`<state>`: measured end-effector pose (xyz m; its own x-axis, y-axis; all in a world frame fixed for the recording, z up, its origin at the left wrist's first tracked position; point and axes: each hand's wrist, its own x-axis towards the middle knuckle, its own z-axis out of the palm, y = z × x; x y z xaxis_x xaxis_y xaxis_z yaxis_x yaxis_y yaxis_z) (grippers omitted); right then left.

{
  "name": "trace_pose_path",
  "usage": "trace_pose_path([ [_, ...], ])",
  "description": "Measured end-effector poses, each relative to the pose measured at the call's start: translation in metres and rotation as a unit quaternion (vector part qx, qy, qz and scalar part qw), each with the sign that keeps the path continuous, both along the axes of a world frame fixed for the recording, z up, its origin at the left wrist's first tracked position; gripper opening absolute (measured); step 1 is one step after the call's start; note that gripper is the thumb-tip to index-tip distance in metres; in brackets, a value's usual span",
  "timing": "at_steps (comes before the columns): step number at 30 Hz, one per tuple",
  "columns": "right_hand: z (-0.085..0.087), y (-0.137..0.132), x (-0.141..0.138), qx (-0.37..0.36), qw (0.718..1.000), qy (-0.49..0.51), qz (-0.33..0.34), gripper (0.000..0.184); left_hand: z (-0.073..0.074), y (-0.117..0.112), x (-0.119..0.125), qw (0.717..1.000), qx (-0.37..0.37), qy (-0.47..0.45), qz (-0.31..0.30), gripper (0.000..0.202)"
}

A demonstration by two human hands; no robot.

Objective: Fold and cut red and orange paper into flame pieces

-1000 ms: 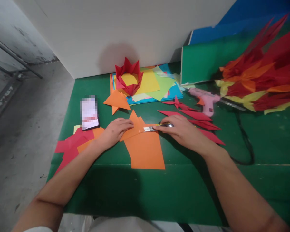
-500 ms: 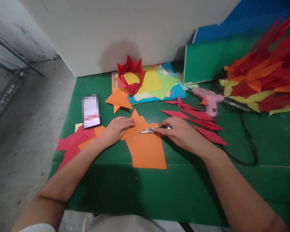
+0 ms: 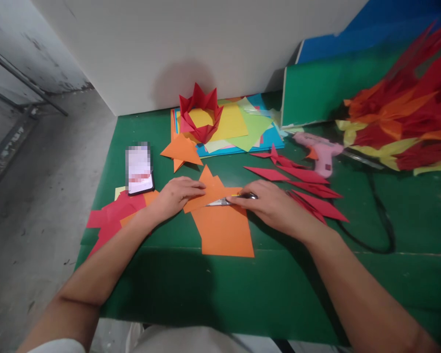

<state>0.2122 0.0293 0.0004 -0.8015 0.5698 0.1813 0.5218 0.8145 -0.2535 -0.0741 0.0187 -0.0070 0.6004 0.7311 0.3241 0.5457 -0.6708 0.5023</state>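
My left hand (image 3: 178,196) presses the left part of a folded orange paper (image 3: 211,189), its fingers bent over it. In my right hand (image 3: 268,198) is a utility knife (image 3: 220,201), its silver blade pointing left. The blade lies along the lower edge of the folded paper, partly tucked at the fold. Beneath them is an orange sheet (image 3: 226,233), flat on the green table (image 3: 154,289). Most of the knife's handle is hidden by my right hand.
A phone (image 3: 139,169) and red paper pieces (image 3: 113,215) lie left. Behind are orange folded triangles (image 3: 182,152), a red paper ring (image 3: 218,115) and coloured sheets (image 3: 238,122). Right are red folded strips (image 3: 316,189), a pink glue gun (image 3: 321,152) and a paper flame bundle (image 3: 400,122).
The knife's blade has slid left along the edge of the folded orange paper, and my right hand has shifted slightly left with it. My left hand stays in place on the paper.
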Motion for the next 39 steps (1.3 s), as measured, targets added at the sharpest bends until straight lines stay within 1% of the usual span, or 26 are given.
trace_pose_path([
  [6,0.001,-0.003,-0.008,0.006,1.0,-0.008,0.022,0.038,-0.001,0.0,-0.001,1.0,-0.009,0.007,0.008,0.029],
  [11,-0.001,-0.004,-0.013,0.017,0.999,-0.022,0.039,0.039,-0.001,0.0,-0.001,1.0,0.001,0.0,0.001,0.028],
  [19,-0.001,-0.007,-0.02,0.03,0.998,-0.015,0.06,0.036,0.0,0.001,-0.001,1.0,0.002,0.008,-0.005,0.029],
  [26,-0.004,-0.006,-0.018,0.01,0.998,-0.014,0.067,0.038,0.002,0.001,-0.003,1.0,-0.009,0.015,-0.004,0.029],
  [31,0.001,-0.006,-0.01,-0.029,0.995,0.041,0.08,0.037,0.002,0.001,-0.004,1.0,-0.019,0.017,-0.006,0.029],
  [33,0.004,-0.004,-0.005,-0.032,0.995,0.075,0.055,0.037,0.002,0.001,-0.003,1.0,-0.021,0.009,-0.003,0.03],
  [34,0.005,-0.002,-0.002,-0.018,0.995,0.092,0.028,0.037,0.003,0.0,-0.002,1.0,-0.02,0.006,0.0,0.031],
  [36,0.004,0.002,0.002,0.037,0.992,0.112,-0.053,0.036,0.005,-0.001,0.001,1.0,-0.02,0.003,0.011,0.028],
  [38,0.001,0.007,0.004,0.093,0.98,0.1,-0.142,0.036,0.008,-0.003,0.003,0.999,-0.027,0.011,0.016,0.023],
  [39,-0.001,0.009,0.004,0.112,0.974,0.082,-0.177,0.036,0.009,-0.004,0.003,0.999,-0.031,0.019,0.018,0.024],
])
